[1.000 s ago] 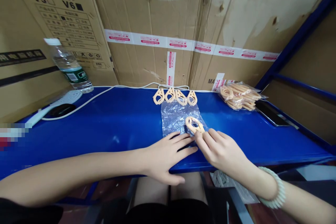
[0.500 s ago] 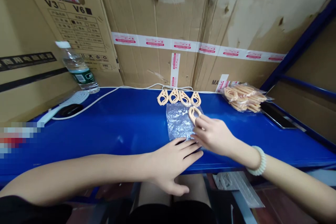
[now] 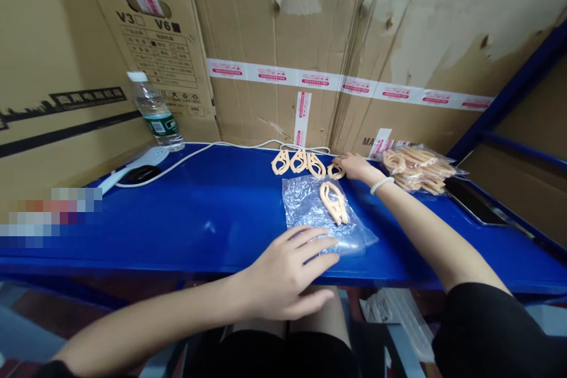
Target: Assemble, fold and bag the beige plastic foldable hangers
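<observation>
Over the near edge of a clear plastic bag [image 3: 297,201], my left hand [image 3: 295,274] hovers or rests with its fingers spread; contact is hard to tell. It holds nothing. On the bag lies one beige folded travel hanger [image 3: 328,201]. My right hand [image 3: 354,165] is stretched to the back of the table, its fingers closed at the top of the rightmost folded hanger [image 3: 335,172] in a row. Part of that hanger is hidden by the fingers. Left of it stand three similar pieces, among them a middle folded hanger [image 3: 299,160].
A bag of more beige hangers [image 3: 416,166] sits at the right, beside a dark phone [image 3: 476,202]. A water bottle [image 3: 159,115], a black mouse [image 3: 142,173] and a white cable [image 3: 195,156] are at the left. Cardboard [image 3: 266,23] walls the back of the blue table [image 3: 212,207].
My right hand has let go of the hanger on the bag and moved back to the row's rightmost hanger. My left hand stays open near the bag's front edge. The view has shifted slightly.
</observation>
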{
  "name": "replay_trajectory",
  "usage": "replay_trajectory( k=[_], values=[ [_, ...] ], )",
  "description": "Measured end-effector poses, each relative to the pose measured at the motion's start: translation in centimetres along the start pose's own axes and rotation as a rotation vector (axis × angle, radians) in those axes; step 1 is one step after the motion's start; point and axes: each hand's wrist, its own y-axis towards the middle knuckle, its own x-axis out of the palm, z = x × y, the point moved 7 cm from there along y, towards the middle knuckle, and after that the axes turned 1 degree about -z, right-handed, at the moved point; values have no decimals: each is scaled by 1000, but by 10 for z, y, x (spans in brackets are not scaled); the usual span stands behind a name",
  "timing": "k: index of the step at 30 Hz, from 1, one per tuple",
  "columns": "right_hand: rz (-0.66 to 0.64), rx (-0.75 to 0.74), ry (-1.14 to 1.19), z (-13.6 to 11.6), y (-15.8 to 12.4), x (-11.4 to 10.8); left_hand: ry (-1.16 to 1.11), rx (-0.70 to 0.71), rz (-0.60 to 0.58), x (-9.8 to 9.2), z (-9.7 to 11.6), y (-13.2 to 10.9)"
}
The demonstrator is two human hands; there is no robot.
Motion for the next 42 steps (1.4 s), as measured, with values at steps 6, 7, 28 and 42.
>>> replay_trajectory(
  k=[6,7,28,42],
  values=[
    [-51,46,-12,24,-58,-1,107,-244,164,0,-6,-34],
    [-52,51,-10,26,-70,-4,133,-253,193,2,-5,-37],
    [670,-420,171,-195,-247,-112,215,-183,319,39,26,-34],
    [639,-285,30,-197,-260,-126,238,-187,307,39,24,-34]
  ],
)
